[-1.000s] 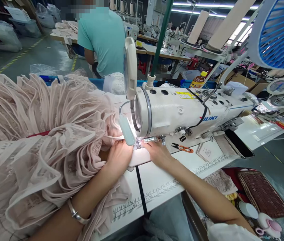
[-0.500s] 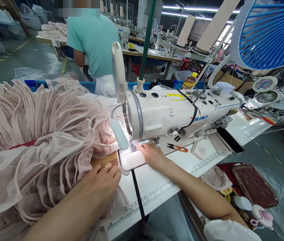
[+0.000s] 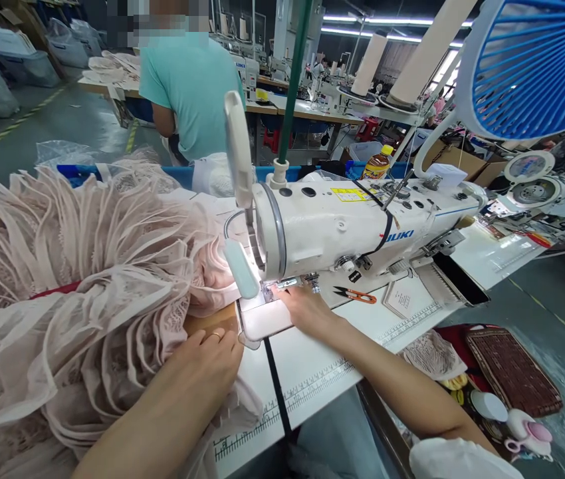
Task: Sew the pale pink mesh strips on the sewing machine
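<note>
My left hand [image 3: 207,366] rests palm down on the table, its fingers loosely bent over a brown board [image 3: 213,322] and slightly apart. Pale pink lace fabric [image 3: 127,346] is heaped beside it, and a bit of fabric hangs out below the palm. My right hand [image 3: 310,311] reaches in under the head of the white sewing machine [image 3: 312,229]. Its fingers are pinched together by the lit needle area, at the presser foot [image 3: 286,283]. What they grip is too small to make out.
Orange thread snips [image 3: 357,295] and a white card [image 3: 400,298] lie on the table to the right. A blue fan [image 3: 536,66] hangs at upper right, and a drink bottle [image 3: 377,163] stands behind the machine. Across from me, a person in a teal shirt [image 3: 190,93] is seated.
The view has shifted slightly, so most things sit a little lower and further right. Both hands keep nearly the same places relative to the machine.
</note>
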`<state>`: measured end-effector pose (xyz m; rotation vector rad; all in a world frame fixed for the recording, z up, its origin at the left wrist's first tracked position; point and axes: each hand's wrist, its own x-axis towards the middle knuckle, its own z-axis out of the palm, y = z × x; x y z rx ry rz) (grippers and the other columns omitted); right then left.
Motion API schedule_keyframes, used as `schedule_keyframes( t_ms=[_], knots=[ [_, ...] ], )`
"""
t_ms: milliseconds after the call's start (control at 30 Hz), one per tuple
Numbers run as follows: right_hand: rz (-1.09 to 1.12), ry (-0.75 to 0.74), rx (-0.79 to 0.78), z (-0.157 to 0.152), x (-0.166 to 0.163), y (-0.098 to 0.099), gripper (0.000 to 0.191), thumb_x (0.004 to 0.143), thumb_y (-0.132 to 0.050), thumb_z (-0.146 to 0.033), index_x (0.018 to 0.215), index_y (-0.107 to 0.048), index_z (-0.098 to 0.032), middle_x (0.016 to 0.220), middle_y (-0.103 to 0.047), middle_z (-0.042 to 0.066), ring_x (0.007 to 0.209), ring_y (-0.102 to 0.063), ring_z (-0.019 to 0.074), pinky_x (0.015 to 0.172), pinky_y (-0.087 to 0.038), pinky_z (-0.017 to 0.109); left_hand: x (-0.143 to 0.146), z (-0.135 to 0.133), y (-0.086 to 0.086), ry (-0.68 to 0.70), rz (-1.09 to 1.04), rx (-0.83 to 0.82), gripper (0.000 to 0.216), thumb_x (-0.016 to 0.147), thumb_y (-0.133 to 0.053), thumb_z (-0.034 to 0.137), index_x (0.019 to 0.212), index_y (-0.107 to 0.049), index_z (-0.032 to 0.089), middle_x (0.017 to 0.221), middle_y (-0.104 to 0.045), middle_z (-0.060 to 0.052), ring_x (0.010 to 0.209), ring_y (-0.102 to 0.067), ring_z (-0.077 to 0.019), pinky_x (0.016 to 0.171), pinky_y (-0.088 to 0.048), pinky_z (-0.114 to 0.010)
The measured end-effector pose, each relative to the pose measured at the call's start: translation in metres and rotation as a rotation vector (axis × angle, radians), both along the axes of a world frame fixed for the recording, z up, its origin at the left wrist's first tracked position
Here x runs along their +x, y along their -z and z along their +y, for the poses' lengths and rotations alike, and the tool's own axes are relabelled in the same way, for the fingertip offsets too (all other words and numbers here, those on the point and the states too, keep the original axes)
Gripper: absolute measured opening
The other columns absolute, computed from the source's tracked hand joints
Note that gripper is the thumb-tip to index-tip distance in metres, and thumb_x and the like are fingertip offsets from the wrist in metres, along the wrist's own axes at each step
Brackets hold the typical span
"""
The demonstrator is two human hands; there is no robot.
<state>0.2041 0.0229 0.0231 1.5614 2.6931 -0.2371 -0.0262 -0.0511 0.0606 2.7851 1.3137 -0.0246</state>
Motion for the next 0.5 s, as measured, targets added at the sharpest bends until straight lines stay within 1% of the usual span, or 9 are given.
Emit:
schedule_keyframes(
  t_ms=[133, 233, 333, 400, 500],
  knots=[
    [0.002, 0.002, -0.009, 0.0, 0.0, -0.001, 0.067, 0.078, -0.036, 0.006, 0.136, -0.056, -0.022, 0.111, -0.067, 0.011, 0.104, -0.059, 0.0273, 0.091, -0.044, 0.04, 0.005, 0.005, -0.001, 0.057, 0.061, 0.001, 0.03, 0.086, -0.041, 0.001, 0.085, -0.064, 0.02, 0.079, -0.06, -0.004, 0.074, -0.05, -0.0214, 0.069, -0.032, -0.036],
    [-0.012, 0.019, -0.038, 0.002, 0.0, -0.002, 0.071, 0.077, -0.036, 0.006, 0.139, -0.053, -0.024, 0.114, -0.066, 0.011, 0.109, -0.057, 0.0276, 0.092, -0.043, 0.04, 0.012, 0.011, -0.007, 0.051, 0.083, -0.121, 0.026, 0.084, -0.046, 0.002, 0.083, -0.065, 0.02, 0.081, -0.063, -0.003, 0.074, -0.053, -0.0213, 0.067, -0.031, -0.036],
    [-0.009, 0.038, -0.082, 0.003, 0.001, -0.002, 0.075, 0.077, -0.037, 0.006, 0.145, -0.048, -0.026, 0.112, -0.066, 0.011, 0.106, -0.058, 0.0274, 0.092, -0.041, 0.04, 0.021, 0.014, -0.018, -0.002, 0.082, -0.236, 0.026, 0.081, -0.046, -0.001, 0.077, -0.061, 0.019, 0.081, -0.063, -0.003, 0.072, -0.053, -0.0199, 0.067, -0.031, -0.035],
    [-0.006, 0.048, -0.105, 0.003, 0.001, -0.001, 0.078, 0.077, -0.037, 0.006, 0.147, -0.046, -0.027, 0.109, -0.066, 0.01, 0.102, -0.059, 0.0265, 0.092, -0.041, 0.04, 0.024, 0.013, -0.021, -0.039, 0.043, -0.251, 0.029, 0.078, -0.042, -0.005, 0.074, -0.057, 0.02, 0.078, -0.061, -0.002, 0.069, -0.052, -0.0186, 0.066, -0.031, -0.034],
    [-0.007, 0.067, -0.112, 0.002, 0.0, -0.001, 0.076, 0.078, -0.037, 0.005, 0.145, -0.048, -0.028, 0.11, -0.066, 0.009, 0.099, -0.06, 0.0259, 0.092, -0.041, 0.04, 0.022, 0.009, -0.013, -0.04, -0.092, -0.254, 0.028, 0.08, -0.04, -0.003, 0.073, -0.052, 0.021, 0.073, -0.056, 0.0, 0.067, -0.049, -0.0175, 0.062, -0.029, -0.032]
  ],
)
